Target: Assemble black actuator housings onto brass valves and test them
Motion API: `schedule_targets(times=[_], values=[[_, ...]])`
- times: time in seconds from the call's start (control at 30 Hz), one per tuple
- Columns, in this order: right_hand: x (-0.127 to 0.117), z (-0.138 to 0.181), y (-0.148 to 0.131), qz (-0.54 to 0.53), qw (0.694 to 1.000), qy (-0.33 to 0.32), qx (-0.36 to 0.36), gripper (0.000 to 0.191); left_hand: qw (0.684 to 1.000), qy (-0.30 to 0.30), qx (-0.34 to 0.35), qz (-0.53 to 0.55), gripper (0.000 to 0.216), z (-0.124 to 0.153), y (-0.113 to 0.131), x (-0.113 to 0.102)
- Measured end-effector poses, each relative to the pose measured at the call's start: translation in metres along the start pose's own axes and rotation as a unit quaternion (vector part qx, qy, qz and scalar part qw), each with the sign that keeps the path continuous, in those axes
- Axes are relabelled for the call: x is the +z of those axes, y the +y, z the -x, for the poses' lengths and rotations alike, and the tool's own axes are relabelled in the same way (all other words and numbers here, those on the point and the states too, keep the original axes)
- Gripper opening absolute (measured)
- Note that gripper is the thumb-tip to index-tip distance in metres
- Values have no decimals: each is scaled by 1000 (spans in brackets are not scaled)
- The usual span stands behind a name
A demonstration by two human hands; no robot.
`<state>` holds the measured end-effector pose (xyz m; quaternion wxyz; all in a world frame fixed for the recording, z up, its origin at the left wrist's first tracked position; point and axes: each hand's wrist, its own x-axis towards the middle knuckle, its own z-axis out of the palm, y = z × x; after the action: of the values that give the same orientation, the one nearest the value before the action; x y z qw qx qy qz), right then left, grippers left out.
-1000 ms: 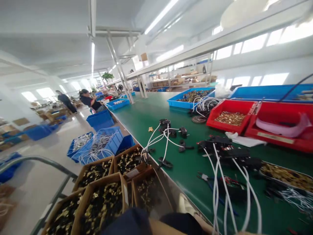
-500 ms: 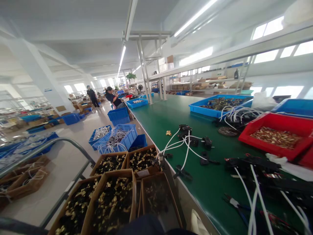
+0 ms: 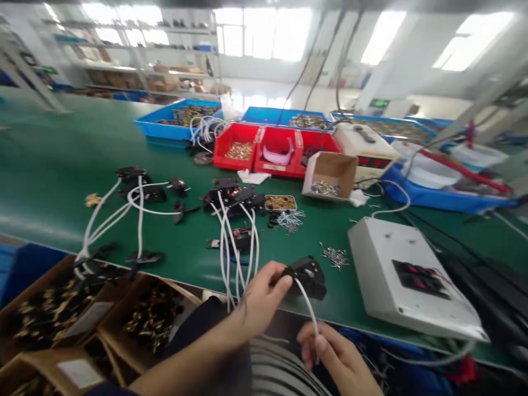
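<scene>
My left hand [image 3: 262, 297] grips a black plug part [image 3: 307, 274] at the near edge of the green table [image 3: 49, 181]. A white cable [image 3: 308, 311] runs from that part down into my right hand [image 3: 334, 352], whose fingers are pinched round it below the table edge. Just left of my hands hangs a bunch of white cables [image 3: 233, 242] with black plug parts [image 3: 231, 195] at their far ends.
A grey box with red switches [image 3: 406, 280] lies to the right. Loose screws [image 3: 335, 256], a small tray of brass parts [image 3: 279, 202], a cardboard box [image 3: 330, 173], red bins [image 3: 264, 146] and blue trays [image 3: 173, 118] lie beyond. Cartons of brass parts [image 3: 49, 308] stand at lower left.
The view has swung from the far hall back down to the table in front. Both my hands have come into sight, holding the plug part and its cable.
</scene>
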<state>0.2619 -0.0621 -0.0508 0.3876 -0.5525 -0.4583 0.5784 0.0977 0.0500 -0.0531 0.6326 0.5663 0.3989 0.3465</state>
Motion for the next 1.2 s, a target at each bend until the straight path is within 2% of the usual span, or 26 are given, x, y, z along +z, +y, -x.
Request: schedule_targets(times=[0.03, 0.1, 0.17, 0.2, 0.27, 0.33, 0.4, 0.47, 0.53, 0.67, 0.8, 1.0, 1.1, 1.2], values=[[1, -2, 1, -32, 999, 18, -11, 62, 1000, -12, -11, 19, 26, 0, 2, -1], [4, -6, 1, -101, 989, 102, -24, 58, 998, -20, -36, 53, 27, 2, 8, -1], [8, -10, -1, -174, 968, 176, -31, 56, 996, -23, -47, 70, 26, 8, 16, -1], [10, -12, -2, -207, 959, 190, -40, 60, 996, -32, -44, 73, 24, 11, 19, -1], [11, -14, -4, -263, 947, 173, -64, 62, 994, -73, -25, 74, 21, 16, 26, 0], [10, -16, -7, -306, 935, 158, -87, 48, 990, -123, -3, 71, 19, 20, 30, 0], [9, -17, -10, -328, 924, 167, -99, 34, 990, -134, 23, 23, 17, 22, 32, 0], [10, -17, -12, -330, 922, 178, -97, 31, 991, -106, 47, -61, 16, 23, 34, -1], [11, -16, -13, -330, 921, 184, -93, 36, 989, -95, 42, -105, 18, 23, 36, -2], [15, -16, -15, -342, 917, 171, -114, 41, 988, -148, -44, 2, 25, 25, 38, 0], [17, -16, -19, -293, 925, 188, -151, 32, 978, -165, -90, 95, 27, 27, 39, 6], [16, -12, -18, -217, 931, 228, -185, 32, 992, -108, -71, -4, 23, 29, 37, 11], [17, -8, -18, -222, 934, 226, -166, 33, 990, -111, -85, -20, 25, 29, 36, 11], [20, -7, -20, -212, 938, 226, -154, 40, 984, -139, -111, -12, 29, 30, 34, 13]])
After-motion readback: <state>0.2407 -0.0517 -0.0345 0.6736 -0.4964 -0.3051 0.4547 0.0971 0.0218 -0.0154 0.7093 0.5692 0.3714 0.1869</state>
